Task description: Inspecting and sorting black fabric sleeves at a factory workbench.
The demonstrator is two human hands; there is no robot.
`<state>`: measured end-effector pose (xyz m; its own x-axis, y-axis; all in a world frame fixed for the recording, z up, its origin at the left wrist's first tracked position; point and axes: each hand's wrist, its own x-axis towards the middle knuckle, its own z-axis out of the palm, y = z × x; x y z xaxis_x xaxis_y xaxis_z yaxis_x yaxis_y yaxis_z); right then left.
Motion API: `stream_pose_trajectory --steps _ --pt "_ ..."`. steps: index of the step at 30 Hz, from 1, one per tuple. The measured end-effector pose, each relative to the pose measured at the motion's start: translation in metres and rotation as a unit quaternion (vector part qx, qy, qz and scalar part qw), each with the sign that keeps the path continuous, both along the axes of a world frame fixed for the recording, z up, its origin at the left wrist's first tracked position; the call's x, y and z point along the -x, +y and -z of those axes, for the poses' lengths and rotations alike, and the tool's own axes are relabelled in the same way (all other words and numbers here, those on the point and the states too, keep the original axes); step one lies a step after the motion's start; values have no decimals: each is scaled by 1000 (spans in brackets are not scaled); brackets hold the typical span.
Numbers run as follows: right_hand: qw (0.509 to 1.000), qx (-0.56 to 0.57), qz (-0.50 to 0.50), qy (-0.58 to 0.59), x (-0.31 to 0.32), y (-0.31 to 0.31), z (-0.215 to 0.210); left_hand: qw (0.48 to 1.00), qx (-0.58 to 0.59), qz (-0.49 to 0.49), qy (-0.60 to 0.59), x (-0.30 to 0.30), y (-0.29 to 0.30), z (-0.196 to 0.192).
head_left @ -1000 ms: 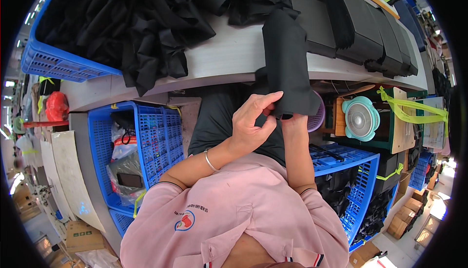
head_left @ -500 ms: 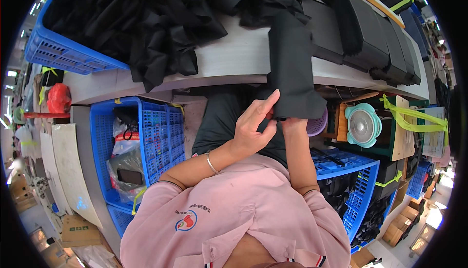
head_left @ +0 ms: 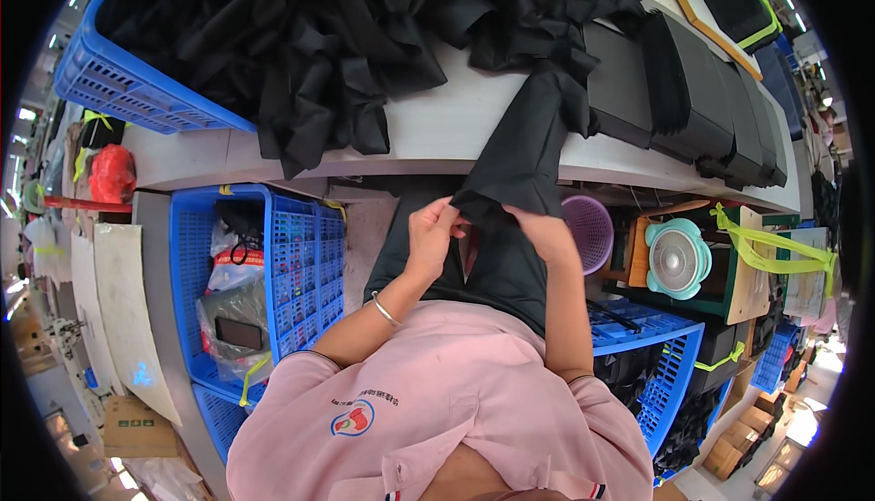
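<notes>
A black fabric piece (head_left: pixel 521 150) hangs over the near edge of the white table (head_left: pixel 437 127), its far end lying against a large heap of loose black fabric pieces (head_left: pixel 355 45). My left hand (head_left: pixel 432 237) pinches the near left corner of the piece. At its near right edge my right hand (head_left: pixel 547 235) grips the cloth, with some fingertips hidden behind it. Between my hands the near edge is spread wide above my lap. Neat stacks of flat black pieces (head_left: pixel 688 82) lie on the table at the right.
A blue crate (head_left: pixel 150 91) holds part of the heap at far left. Left of my legs stands another blue crate (head_left: pixel 305 264) with plastic bags and a phone (head_left: pixel 239 332). To the right are a purple basket (head_left: pixel 588 232), a small teal fan (head_left: pixel 679 259) and a blue crate (head_left: pixel 670 373).
My left hand has closed from spread fingers onto the cloth's left corner. The near edge has shifted left and spread between both hands, and the smooth upright piece now slants and creases.
</notes>
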<state>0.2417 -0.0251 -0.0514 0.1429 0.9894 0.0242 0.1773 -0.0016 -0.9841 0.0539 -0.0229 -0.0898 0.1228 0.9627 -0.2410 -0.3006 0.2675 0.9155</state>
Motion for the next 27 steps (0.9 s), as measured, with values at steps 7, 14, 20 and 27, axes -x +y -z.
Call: stream_pose_trajectory --steps 7,14,20,27 --pt "812 -123 146 -551 38 5 4 983 121 72 -120 -29 -4 -6" --pt "710 -245 184 -633 49 0 2 977 126 62 -163 -46 -15 -7" --pt "834 -7 51 -549 35 10 17 961 158 198 -114 -43 -27 -10" --pt "820 -14 37 -571 24 23 72 987 145 34 -64 -50 -29 9"
